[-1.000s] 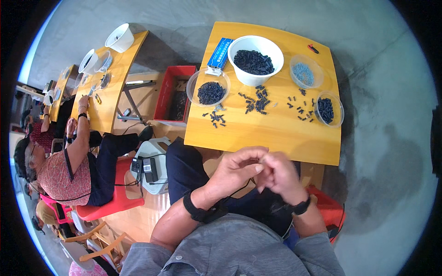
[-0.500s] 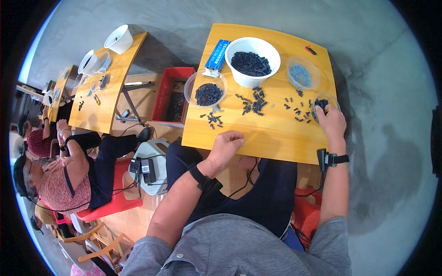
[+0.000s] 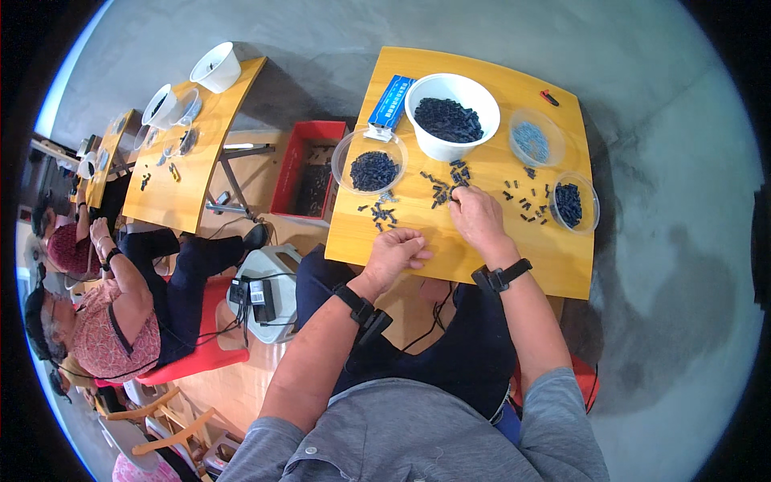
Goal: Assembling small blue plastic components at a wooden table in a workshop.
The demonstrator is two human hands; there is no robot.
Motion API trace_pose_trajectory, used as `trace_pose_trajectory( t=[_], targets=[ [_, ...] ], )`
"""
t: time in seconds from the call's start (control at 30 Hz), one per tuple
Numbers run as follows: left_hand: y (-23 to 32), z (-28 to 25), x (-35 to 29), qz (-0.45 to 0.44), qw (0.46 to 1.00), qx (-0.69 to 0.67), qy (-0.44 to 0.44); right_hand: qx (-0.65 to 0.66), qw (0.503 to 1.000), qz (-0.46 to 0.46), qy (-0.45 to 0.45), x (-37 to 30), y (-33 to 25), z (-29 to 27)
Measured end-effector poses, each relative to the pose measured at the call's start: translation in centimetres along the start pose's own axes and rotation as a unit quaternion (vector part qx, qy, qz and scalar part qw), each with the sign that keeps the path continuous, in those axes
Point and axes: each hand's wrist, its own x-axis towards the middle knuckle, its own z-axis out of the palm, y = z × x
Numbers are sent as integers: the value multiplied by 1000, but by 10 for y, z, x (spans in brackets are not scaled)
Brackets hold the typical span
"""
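- Right hand [image 3: 475, 215] lies flat on the yellow table [image 3: 554, 261], just below the big white bowl [image 3: 452, 114] heaped with dark pieces.
- Its fingertips are drawn together at a cluster of loose dark pieces [image 3: 444, 189]; whether they actually pinch one I cannot tell.
- Left hand [image 3: 395, 251] sits lower left of that bowl, near the table's front edge, fingers curled into a loose fist; anything inside is hidden.
- More loose bits [image 3: 381, 214] lie just above the left hand.
- Left of the white bowl: a clear dish [image 3: 373, 165] of dark pieces, touching it.
- Right of the bowl: a clear dish of pale blue bits [image 3: 533, 140], then another dark-filled one [image 3: 572, 202].
- A blue box [image 3: 392, 103] lies just left of the bowl.
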Motion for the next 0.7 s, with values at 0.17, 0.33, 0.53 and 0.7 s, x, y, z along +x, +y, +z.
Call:
trace_pose_trajectory(
  t=[0.17,0.33,0.53,0.7],
  targets=[
    [2,0,0,-6,1000,-6,-1,-40,999,-2,-6,2,0,7],
    [0,-2,1,-6,1000,-10,-7,-63,998,3,-25,2,1,15],
    [-2,0,1,0,1000,-10,-6,68,995,-5,66,-10,0,15],
    [-1,11,-11,36,997,-49,43,369,921,121,33,-37,-24,6]
  ],
)
